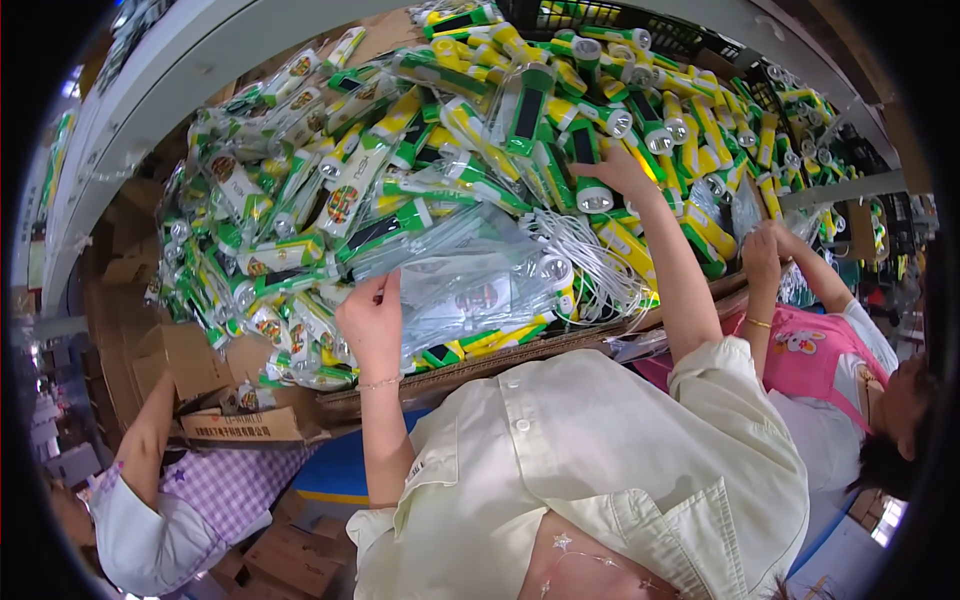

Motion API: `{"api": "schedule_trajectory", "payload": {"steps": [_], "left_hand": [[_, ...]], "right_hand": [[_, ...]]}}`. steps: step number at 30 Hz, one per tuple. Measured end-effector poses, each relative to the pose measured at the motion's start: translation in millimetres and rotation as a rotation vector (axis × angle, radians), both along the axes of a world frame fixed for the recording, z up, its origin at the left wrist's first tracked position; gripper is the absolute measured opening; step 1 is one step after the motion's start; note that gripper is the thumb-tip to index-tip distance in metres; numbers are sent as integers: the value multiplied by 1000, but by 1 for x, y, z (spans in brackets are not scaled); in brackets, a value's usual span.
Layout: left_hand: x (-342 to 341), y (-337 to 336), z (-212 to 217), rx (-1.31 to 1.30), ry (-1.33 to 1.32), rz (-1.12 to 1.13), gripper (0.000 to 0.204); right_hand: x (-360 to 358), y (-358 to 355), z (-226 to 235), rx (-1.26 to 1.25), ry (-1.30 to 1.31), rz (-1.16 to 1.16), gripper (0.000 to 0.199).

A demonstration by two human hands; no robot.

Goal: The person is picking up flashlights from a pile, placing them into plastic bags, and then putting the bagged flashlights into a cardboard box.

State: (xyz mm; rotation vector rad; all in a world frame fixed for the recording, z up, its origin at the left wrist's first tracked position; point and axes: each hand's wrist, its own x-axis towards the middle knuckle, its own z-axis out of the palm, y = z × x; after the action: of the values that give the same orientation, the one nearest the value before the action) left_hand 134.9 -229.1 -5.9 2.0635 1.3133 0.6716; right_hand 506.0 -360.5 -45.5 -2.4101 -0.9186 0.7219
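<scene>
**Big torch pile, about half packed by the look of it**

The table [560, 345] is buried in green and yellow torches. The left hand [372, 315] is at the near edge, thumb and fingers pinched on a stack of clear packs [460, 280] lying flat in front of the pile. The right hand [620, 170] reaches further in and sits on a loose torch [592, 190]. I can't tell if its fingers are actually closed around it or just resting on top.

Progress, as far as I can judge: the left half of the heap is packed torches [300, 190], already sealed in clear sleeves with cards. The right half and the back are bare torches [650, 110], so plenty are left unpacked. A bundle of white cords [590, 260] lies between the two hands, just beside the clear packs.

Room is tight. The heap runs right up to the table's near edge, and some packed ones hang over it on the left. There's a rail [150, 90] close behind the pile. A person in a pink apron [820, 350] works at the right with a hand [760, 245] in the loose torches, near the right arm. On the left, someone in a checked shirt [210, 500] reaches up by a cardboard box [190, 360]. The only open spot is the strip over the clear packs.
</scene>
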Motion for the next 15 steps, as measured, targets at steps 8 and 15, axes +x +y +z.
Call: {"api": "schedule_trajectory", "payload": {"steps": [8, 15], "left_hand": [[-2, -19, 17, -30, 24, -32, 23], [-10, -34, 20, -212, -253, -174, 20]], "right_hand": [[-156, -3, 94, 815, 121, 505, 43], [-199, 9, 52, 629, -401, 852, 54]]}}
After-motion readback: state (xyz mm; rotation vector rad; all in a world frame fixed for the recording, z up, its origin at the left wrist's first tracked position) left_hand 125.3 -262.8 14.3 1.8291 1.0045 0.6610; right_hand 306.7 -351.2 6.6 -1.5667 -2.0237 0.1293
